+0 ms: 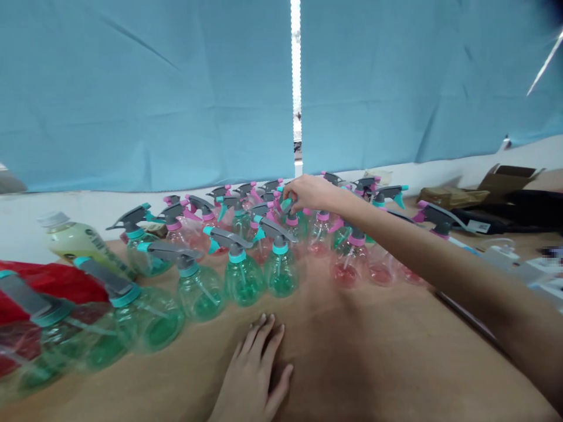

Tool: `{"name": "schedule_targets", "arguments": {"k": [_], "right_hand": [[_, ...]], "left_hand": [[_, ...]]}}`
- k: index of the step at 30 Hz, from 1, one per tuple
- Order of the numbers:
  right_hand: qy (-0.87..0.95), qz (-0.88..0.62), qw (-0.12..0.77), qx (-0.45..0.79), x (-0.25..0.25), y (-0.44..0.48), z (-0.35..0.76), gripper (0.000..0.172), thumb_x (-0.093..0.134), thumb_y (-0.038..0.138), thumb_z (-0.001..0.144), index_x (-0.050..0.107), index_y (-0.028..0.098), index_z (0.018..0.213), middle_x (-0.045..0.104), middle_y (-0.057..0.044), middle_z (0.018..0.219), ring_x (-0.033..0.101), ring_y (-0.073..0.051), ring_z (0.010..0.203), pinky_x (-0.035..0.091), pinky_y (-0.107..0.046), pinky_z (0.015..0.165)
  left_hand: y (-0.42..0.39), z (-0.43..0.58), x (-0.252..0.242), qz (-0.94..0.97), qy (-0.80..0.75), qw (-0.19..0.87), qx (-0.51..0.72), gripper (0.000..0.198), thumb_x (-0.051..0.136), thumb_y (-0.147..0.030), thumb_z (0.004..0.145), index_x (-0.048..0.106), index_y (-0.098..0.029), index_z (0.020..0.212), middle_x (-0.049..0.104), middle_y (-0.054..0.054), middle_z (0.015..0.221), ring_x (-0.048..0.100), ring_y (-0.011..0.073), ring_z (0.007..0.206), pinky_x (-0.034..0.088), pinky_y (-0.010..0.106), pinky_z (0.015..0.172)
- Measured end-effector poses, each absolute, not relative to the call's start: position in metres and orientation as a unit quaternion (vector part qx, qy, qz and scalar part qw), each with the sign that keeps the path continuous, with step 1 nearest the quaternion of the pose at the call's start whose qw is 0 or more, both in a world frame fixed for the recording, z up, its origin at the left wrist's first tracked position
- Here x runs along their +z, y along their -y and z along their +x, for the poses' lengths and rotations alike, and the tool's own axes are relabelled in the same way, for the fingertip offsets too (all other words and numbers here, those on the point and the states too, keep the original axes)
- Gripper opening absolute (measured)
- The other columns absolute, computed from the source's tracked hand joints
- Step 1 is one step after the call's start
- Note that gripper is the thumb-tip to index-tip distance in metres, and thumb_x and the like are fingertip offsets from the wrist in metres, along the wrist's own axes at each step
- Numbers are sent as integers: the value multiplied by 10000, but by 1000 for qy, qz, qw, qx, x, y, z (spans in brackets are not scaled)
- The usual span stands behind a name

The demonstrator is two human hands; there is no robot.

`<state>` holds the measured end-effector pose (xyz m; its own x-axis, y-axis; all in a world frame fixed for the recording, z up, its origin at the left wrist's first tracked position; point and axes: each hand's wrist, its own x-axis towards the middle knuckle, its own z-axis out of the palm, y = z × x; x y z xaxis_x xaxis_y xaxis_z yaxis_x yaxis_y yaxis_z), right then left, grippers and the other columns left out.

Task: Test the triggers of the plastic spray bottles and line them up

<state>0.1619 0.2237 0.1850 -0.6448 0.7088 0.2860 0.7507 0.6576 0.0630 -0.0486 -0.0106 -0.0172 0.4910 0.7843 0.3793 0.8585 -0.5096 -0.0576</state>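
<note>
My left hand (253, 372) lies on the wooden table (343, 346) with its fingers stretched out, holding nothing. Farther back, among the rows of spray bottles, my right hand (310, 192) is closed round the head of a spray bottle (286, 205) with teal parts; most of that bottle is hidden behind the hand and its neighbours. Nearest to my left hand stand clear green spray bottles with grey and teal heads, such as one green spray bottle (244, 278) and another green bottle (281, 272). Pink spray bottles (349, 266) with pink collars stand under my right forearm.
At the left, a drink bottle (83, 243) with a white cap leans beside a red bag (48, 287). A cardboard box (505, 187) and dark items (528, 211) lie at the right. A blue cloth (176, 88) hangs behind the table.
</note>
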Motion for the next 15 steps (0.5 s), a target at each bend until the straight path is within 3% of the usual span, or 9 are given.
{"name": "schedule_targets", "arguments": {"k": [15], "right_hand": [[915, -390, 38, -102, 215, -207, 157, 250, 696, 194, 742, 749, 181, 986, 740, -51, 836, 631, -169, 702, 405, -271, 564]], "left_hand": [[6, -49, -15, -849, 491, 60, -187, 429, 530, -341, 909, 496, -221, 1319, 550, 98, 1350, 537, 291, 1214, 480, 461, 963]]}}
